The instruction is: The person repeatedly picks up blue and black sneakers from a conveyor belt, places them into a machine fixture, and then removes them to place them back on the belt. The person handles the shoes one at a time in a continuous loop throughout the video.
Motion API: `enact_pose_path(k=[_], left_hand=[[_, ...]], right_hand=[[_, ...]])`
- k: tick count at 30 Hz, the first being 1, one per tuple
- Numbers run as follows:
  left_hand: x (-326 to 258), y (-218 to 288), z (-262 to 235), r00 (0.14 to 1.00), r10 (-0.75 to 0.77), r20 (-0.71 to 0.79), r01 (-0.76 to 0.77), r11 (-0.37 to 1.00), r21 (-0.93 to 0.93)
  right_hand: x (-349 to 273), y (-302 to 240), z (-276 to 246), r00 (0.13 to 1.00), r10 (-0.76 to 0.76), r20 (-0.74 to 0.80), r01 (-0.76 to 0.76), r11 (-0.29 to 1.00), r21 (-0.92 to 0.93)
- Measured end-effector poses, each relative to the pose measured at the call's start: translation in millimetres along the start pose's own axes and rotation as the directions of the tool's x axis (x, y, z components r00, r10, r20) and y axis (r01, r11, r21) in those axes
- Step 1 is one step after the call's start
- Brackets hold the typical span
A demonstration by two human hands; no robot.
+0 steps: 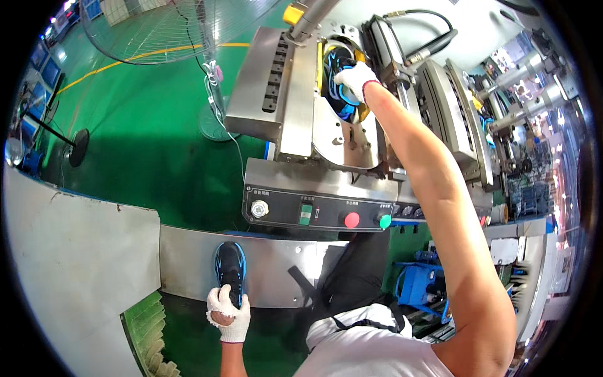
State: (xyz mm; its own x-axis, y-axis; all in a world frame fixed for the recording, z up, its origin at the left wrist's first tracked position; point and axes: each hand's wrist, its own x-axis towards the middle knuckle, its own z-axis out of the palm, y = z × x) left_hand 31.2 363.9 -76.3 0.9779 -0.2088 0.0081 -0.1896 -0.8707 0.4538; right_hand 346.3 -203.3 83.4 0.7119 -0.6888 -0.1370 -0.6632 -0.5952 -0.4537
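My left hand point(227, 312), in a white glove, grips the heel of a black shoe with blue trim point(230, 264) that lies on a steel ledge point(188, 264) below the machine. My right arm reaches far up. My right hand point(353, 80), also gloved, rests on a second black and blue shoe point(338, 63) seated in the opening of a steel press machine point(301, 94). That shoe is partly hidden by the hand and the machine's jaws.
A black control panel point(314, 210) with a red button point(352, 220), green buttons and a key switch fronts the machine. A standing fan point(163, 25) is on the green floor point(144, 138) at upper left. A grey panel point(69, 270) is at lower left; blue equipment point(418, 283) at lower right.
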Motion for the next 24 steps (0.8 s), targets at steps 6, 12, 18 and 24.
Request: enact_pose_path(k=[6, 12, 18, 24], left_hand=[[-1, 5, 0, 0.999, -0.044, -0.008, 0.044, 0.998, 0.046], [-4, -3, 5, 0.999, -0.031, -0.023, 0.029, 0.996, -0.083], [-8, 46, 24, 0.968, -0.238, -0.081, 0.209, 0.94, -0.269], [-34, 41, 11, 0.99, -0.143, 0.007, 0.142, 0.975, -0.173]], right_hand=[[-18, -12, 12, 0.992, -0.084, -0.094, 0.074, 0.992, -0.105], [-15, -15, 7, 0.994, -0.041, -0.1, 0.032, 0.995, -0.089], [-22, -7, -2, 0.994, -0.11, -0.022, 0.109, 0.994, -0.025], [-217, 21, -47, 0.742, -0.605, -0.29, 0.667, 0.71, 0.227]])
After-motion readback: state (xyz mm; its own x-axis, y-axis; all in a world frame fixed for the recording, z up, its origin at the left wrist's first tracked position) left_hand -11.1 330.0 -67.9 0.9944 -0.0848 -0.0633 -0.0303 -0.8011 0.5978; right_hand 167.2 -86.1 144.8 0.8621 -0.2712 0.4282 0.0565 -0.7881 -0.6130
